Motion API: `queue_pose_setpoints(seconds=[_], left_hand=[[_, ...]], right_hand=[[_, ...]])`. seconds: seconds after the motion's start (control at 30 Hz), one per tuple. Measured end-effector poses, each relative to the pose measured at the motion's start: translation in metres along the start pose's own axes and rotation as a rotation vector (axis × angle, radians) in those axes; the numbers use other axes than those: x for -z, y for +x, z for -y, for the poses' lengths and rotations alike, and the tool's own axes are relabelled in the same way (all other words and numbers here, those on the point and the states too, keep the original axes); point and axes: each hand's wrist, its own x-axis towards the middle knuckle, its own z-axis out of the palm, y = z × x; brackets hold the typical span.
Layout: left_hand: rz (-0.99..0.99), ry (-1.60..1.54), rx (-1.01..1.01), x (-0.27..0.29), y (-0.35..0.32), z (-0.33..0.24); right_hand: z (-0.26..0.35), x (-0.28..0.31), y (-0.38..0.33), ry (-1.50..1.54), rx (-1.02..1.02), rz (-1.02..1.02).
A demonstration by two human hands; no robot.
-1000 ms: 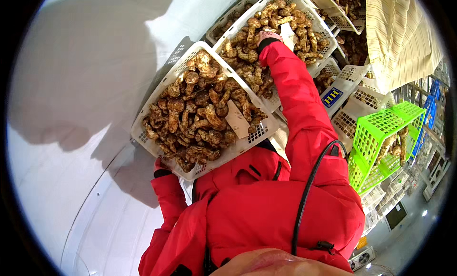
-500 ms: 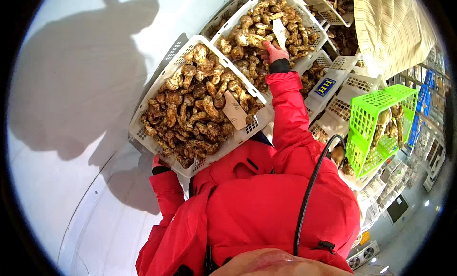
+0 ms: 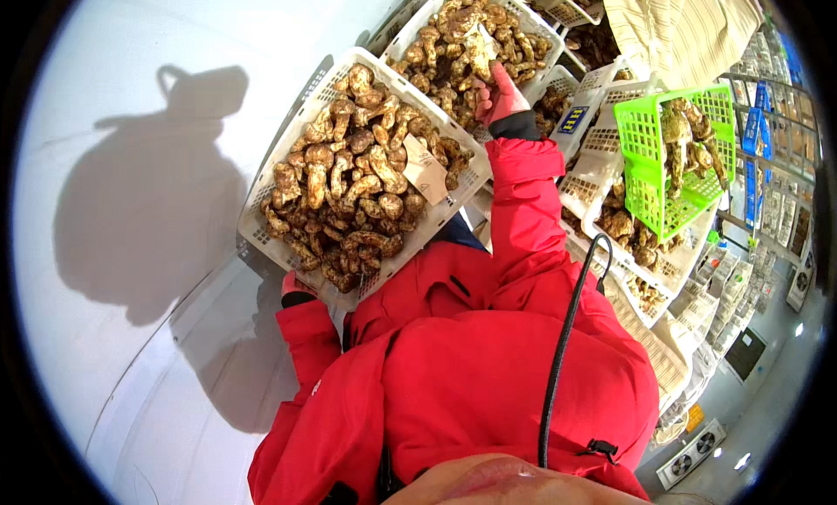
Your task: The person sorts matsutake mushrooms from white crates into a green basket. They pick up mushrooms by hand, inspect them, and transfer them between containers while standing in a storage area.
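Against my body leans a white plastic basket piled with brown matsutake-like mushrooms and a tan paper tag. My left hand grips its lower left edge, the fingers partly hidden beneath the basket. Beyond it, a second white basket holds more of the same mushrooms. Over that one, my right hand is closed on the stem end of a single mushroom, its cap pointing away from me. A pale paper tag behind this mushroom is partly covered.
To the right, a bright green basket with mushrooms sits tilted on stacked white baskets. Striped beige cloth drapes over stacks at the far right. A pale wall runs along the left; shelving stands farther right.
The mushroom in my right hand has swung from lying sideways to pointing away from me. The view has shifted a little, showing more of the baskets on the right. My left hand stays at the basket.
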Motion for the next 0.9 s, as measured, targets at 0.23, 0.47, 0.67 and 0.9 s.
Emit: queue_pose_setpoints(seconds=[0.23, 0.47, 0.67, 0.9], left_hand=[[-0.021, 0.050, 0.023, 0.000, 0.006, -0.003], [-0.220, 0.121, 0.040, -0.025, -0.006, -0.008], [-0.234, 0.494, 0.076, -0.007, 0.010, -0.010], [-0.411, 0.106, 0.090, -0.059, -0.029, -0.005]], right_hand=[[0.007, 0.033, 0.017, -0.245, 0.274, -0.281], [0.004, 0.080, 0.089, -0.351, 0.051, -0.354], [0.004, 0.079, 0.139, -0.035, 0.120, -0.274], [-0.026, 0.052, 0.151, -1.127, 0.296, -0.331]])
